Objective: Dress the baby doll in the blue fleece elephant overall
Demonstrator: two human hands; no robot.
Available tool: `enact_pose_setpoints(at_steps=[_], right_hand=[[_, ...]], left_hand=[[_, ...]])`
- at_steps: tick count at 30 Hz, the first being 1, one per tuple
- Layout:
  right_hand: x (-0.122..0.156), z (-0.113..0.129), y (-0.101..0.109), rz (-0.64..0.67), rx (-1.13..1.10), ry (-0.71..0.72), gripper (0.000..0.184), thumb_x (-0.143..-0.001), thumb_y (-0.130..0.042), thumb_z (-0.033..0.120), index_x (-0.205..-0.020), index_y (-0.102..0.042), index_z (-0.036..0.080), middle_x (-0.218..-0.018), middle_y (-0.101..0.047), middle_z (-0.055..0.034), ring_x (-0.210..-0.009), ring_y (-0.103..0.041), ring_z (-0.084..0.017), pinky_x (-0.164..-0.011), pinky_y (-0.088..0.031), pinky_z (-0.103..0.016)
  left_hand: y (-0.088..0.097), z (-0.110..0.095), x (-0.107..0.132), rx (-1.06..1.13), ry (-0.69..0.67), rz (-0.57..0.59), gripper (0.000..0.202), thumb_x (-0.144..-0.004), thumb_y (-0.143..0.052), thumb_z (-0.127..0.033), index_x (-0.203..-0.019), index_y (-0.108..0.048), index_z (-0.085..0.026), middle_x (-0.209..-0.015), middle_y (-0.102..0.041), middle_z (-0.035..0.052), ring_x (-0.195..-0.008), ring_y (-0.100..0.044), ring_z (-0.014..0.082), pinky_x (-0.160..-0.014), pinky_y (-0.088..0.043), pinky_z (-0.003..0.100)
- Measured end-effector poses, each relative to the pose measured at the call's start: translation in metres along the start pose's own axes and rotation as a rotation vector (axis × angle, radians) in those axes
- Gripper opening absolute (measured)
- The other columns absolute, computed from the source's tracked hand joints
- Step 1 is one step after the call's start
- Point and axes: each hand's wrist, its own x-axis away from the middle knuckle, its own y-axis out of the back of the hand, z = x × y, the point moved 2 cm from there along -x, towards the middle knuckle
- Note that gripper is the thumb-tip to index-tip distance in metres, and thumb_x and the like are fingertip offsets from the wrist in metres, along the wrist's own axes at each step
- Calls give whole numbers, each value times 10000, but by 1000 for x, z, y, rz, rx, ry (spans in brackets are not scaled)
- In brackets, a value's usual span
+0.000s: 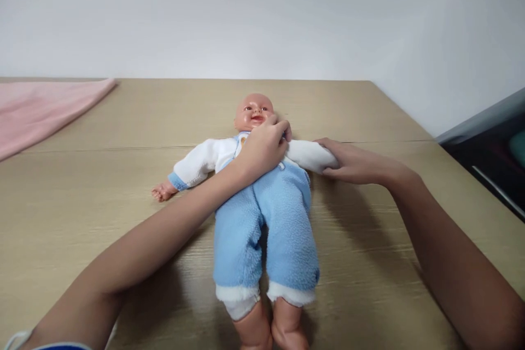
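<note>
On its back in the middle of the table lies a baby doll (287, 219), its bald head toward the wall and its bare feet toward me. It wears fleecy blue trousers and a white top with blue cuffs. My left hand (267, 143) reaches across the chest, its fingers curled on the doll's shoulder at the right side of the view. My right hand (348, 163) is closed around the lower end of the white sleeve (309, 154) on that same side. The doll's hand there is hidden; its other arm stretches out to the left.
A pink cloth (45, 109) covers the far left of the wooden table (135, 120). Behind the table rises a pale wall (246, 16). A dark, shiny object (492, 147) stands past the table's right edge.
</note>
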Motion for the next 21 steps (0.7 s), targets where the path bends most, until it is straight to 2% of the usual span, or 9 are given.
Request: enact_pose_setpoints(at_steps=[3, 6, 8, 10, 12, 15, 18, 21], right_hand=[[0, -14, -1, -32, 45, -52, 574, -825, -808, 348, -1380, -726, 225, -1256, -843, -142, -1018, -781, -397, -811, -567, -431], [0, -22, -1, -85, 166, -42, 516, -840, -796, 364, -1329, -742, 206, -1247, -825, -185, -1079, -765, -437, -872, -582, -498], [3, -12, 0, -183, 266, 39, 514, -866, -767, 344, -1354, -730, 186, -1320, -791, -219, -1197, -731, -472, -987, -573, -569], [7, 12, -1, -307, 290, 155, 478, -928, -716, 318, -1386, -708, 182, -1398, -754, -221, -1301, -693, -465, -1099, -534, -598], [12, 41, -5, -355, 198, 240, 350, -1036, -646, 358, -1344, -710, 206, -1372, -762, -184, -1286, -703, -410, -1109, -530, -552], [17, 73, -18, -247, 39, 256, 239, -1118, -585, 423, -1160, -740, 245, -1150, -806, -108, -1042, -738, -316, -919, -549, -448], [21, 77, -34, -236, -129, 236, 259, -1138, -590, 449, -1069, -732, 243, -1047, -796, -71, -944, -713, -266, -871, -529, -402], [24, 65, -51, -286, -404, 234, 317, -1133, -617, 529, -1034, -706, 241, -1008, -746, -55, -944, -687, -246, -887, -549, -380]], left_hand=[[-2, 2, 0, 17, -20, -2, 217, -975, -596, -47, -1044, -737, -196, -1139, -723, 107, -992, -687, 266, -813, -476, 383], [-3, 4, 0, 40, -33, -21, 205, -981, -584, -50, -1025, -712, -203, -1131, -728, 100, -995, -697, 262, -832, -495, 382], [-3, 3, 1, 48, -29, -33, 189, -1000, -583, -65, -1065, -696, -201, -1134, -736, 101, -1014, -703, 265, -865, -512, 386], [0, 1, 4, 40, -23, -44, 160, -1042, -594, -121, -1159, -681, -187, -1160, -752, 117, -1060, -699, 283, -929, -527, 407], [7, -4, 13, 4, -20, -62, 167, -1102, -595, -233, -1238, -670, -170, -1225, -756, 150, -1145, -675, 324, -1029, -526, 460], [23, -9, 37, -20, -43, -88, 249, -1154, -568, -370, -1278, -683, -187, -1343, -728, 166, -1315, -609, 366, -1193, -465, 534], [41, -5, 71, 44, -58, -128, 221, -1168, -552, -360, -1306, -668, -232, -1439, -708, 127, -1419, -579, 329, -1270, -415, 515], [56, 8, 108, 68, 1, -237, 172, -1158, -561, -342, -1276, -642, -247, -1412, -714, 118, -1373, -619, 315, -1235, -435, 512]])
